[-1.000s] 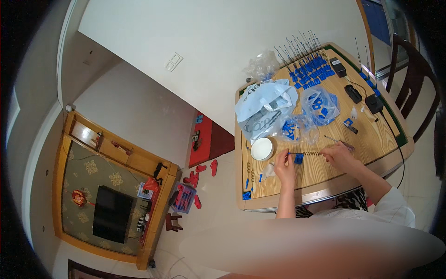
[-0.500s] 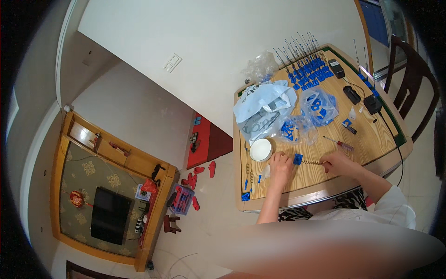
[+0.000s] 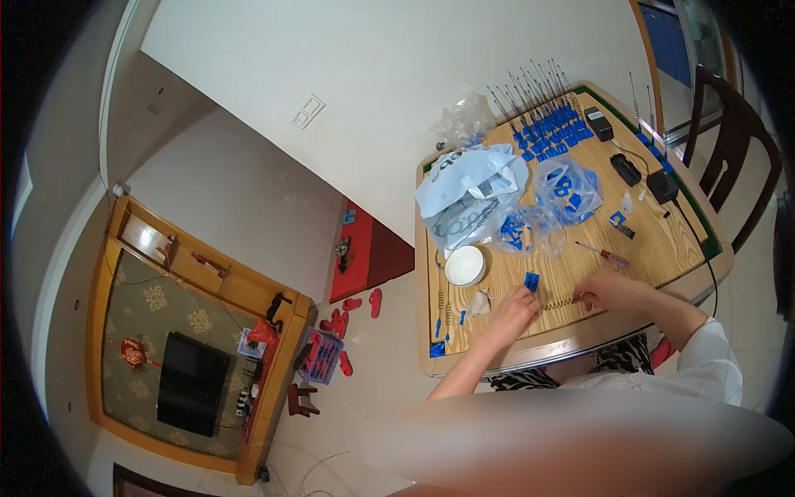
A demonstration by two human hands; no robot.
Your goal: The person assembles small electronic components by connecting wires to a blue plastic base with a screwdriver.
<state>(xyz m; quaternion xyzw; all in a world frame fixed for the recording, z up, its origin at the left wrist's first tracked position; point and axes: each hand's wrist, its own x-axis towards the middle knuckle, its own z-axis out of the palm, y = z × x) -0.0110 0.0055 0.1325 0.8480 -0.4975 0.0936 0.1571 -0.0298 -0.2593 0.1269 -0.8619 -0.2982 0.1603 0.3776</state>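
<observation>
A coil spring (image 3: 559, 305) stretches sideways between my two hands, just above the tabletop. At its left end, the closed fingers of my left hand (image 3: 515, 315) grip it by a small blue block (image 3: 532, 282), which sticks up past the fingertips. Pinched at the spring's right end are the fingers of my right hand (image 3: 611, 291); the tip itself is hidden by them. A screwdriver (image 3: 614, 259) with a red, clear handle lies just beyond my right hand. Left of my left hand are a white bowl (image 3: 465, 267) and a small clear plastic bag (image 3: 479, 303).
Plastic bags of blue parts (image 3: 567, 190) and a large pale bag (image 3: 472, 190) cover the table's middle and left. Rows of blue blocks with upright springs (image 3: 551, 132) stand at the back. Black adapters (image 3: 598, 124) and a cord lie right. A dark chair (image 3: 733, 145) stands beyond.
My left hand has shifted nearer and slightly right, turning the blue block more upright. The spring now slants a little, its left end lower. My right hand has moved slightly right.
</observation>
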